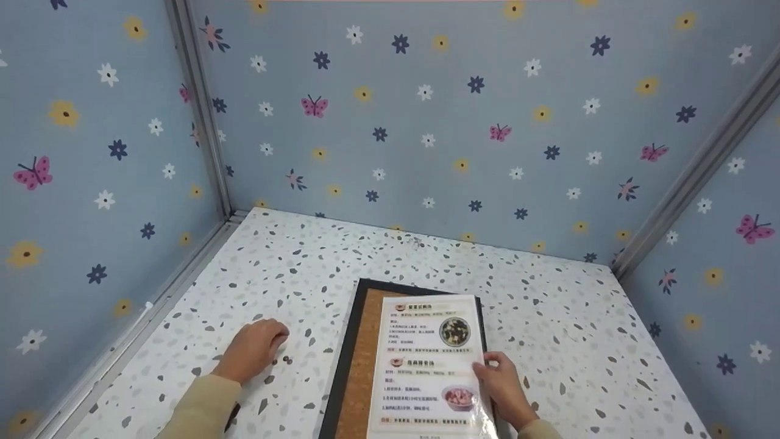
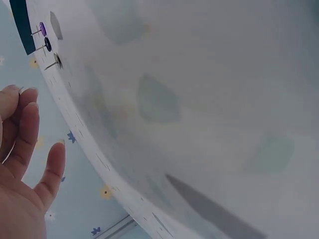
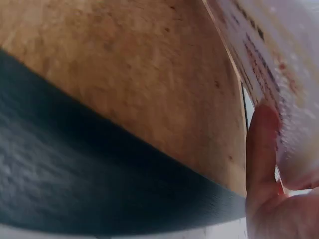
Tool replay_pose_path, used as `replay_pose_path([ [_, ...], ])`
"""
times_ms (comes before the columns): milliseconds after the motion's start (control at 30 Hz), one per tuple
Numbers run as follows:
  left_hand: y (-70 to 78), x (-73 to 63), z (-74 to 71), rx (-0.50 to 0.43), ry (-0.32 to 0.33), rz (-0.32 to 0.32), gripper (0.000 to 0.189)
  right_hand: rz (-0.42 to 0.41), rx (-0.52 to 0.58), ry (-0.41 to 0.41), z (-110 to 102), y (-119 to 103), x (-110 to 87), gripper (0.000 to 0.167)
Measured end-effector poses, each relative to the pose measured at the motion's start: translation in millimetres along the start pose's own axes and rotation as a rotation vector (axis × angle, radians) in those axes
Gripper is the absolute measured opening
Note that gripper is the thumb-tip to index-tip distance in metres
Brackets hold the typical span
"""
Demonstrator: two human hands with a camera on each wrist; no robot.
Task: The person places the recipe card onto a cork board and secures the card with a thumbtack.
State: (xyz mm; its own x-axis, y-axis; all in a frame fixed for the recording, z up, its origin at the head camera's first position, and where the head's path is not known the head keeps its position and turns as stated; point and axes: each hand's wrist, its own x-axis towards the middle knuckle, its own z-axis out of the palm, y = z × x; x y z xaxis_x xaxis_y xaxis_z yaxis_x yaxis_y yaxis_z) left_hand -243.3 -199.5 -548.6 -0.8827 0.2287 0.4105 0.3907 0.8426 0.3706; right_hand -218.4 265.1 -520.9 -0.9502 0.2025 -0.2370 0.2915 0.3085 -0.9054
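My left hand (image 1: 251, 347) is over the table left of the corkboard. In the left wrist view its thumb and index finger pinch a small thing with a thin tip, probably a thumbtack (image 2: 20, 90); the fingers hide most of it. Close by lie a purple thumbtack (image 2: 43, 29), a black one (image 2: 48, 44) and a pale one (image 2: 57, 61). My right hand (image 1: 504, 390) grips the right edge of a glossy recipe sheet (image 1: 414, 384), thumb on its face. This sheet lies over the black-framed corkboard (image 1: 359, 366), leaving a strip of cork bare at the left.
The speckled white table (image 1: 292, 262) carries the board. Blue flowered panels (image 1: 426, 116) stand behind it and at both sides, joined by grey metal posts (image 1: 201, 110). A metal rail (image 1: 134, 329) runs along the table's left edge.
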Motion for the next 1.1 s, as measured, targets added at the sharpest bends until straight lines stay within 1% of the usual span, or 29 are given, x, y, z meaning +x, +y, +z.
replay_pose_path([
  [100, 5.1, -0.1, 2.5, -0.012, 0.003, 0.0, 0.007, 0.002, -0.038, -0.05, 2, 3, -0.8, 0.033],
  [233, 20.6, 5.2, 3.5, -0.055, -0.011, 0.016, 0.006, -0.047, -0.143, -0.104, 2, 5, -3.0, 0.031],
  [300, 30.3, 10.8, 3.6, -0.079, -0.004, 0.043, 0.003, -0.047, -0.211, -0.129, 1, 4, -3.3, 0.032],
  [400, 44.5, 21.9, 5.5, -0.115, 0.015, 0.089, 0.001, -0.025, -0.35, -0.143, -1, 0, -2.8, 0.033],
  [500, 56.0, 32.9, 10.3, -0.147, 0.03, 0.121, 0.003, -0.036, -0.483, -0.119, 0, -4, -1.6, 0.032],
  [567, 62.4, 38.6, 14.0, -0.167, 0.027, 0.11, 0.002, -0.112, -0.56, -0.096, 2, -5, 0.6, 0.031],
  [600, 65.0, 41.0, 16.4, -0.179, 0.023, 0.098, 0.002, -0.166, -0.588, -0.091, 3, -5, 2.2, 0.033],
  [667, 69.8, 45.5, 22.1, -0.21, 0.014, 0.065, 0.003, -0.302, -0.637, -0.084, 7, -4, 6.5, 0.039],
  [767, 77.8, 52.7, 31.1, -0.273, -0.006, 0.023, 0.006, -0.49, -0.688, -0.116, 11, -2, 15.4, 0.057],
  [833, 83.4, 58.1, 36.8, -0.322, -0.021, 0.014, 0.006, -0.567, -0.719, -0.169, 13, 0, 22.4, 0.072],
  [933, 91.7, 65.7, 43.4, -0.363, -0.045, 0.021, 0.007, -0.614, -0.736, -0.298, 14, -1, 32.3, 0.091],
  [1000, 96.8, 70.1, 47.7, -0.379, -0.058, 0.024, 0.006, -0.625, -0.749, -0.383, 14, -2, 36.6, 0.099],
  [1033, 99.2, 72.0, 49.5, -0.384, -0.067, 0.022, 0.006, -0.624, -0.749, -0.415, 15, -3, 37.4, 0.101],
  [1100, 103.5, 74.9, 52.6, -0.394, -0.093, 0.009, 0.006, -0.617, -0.758, -0.449, 17, -4, 37.9, 0.104],
])
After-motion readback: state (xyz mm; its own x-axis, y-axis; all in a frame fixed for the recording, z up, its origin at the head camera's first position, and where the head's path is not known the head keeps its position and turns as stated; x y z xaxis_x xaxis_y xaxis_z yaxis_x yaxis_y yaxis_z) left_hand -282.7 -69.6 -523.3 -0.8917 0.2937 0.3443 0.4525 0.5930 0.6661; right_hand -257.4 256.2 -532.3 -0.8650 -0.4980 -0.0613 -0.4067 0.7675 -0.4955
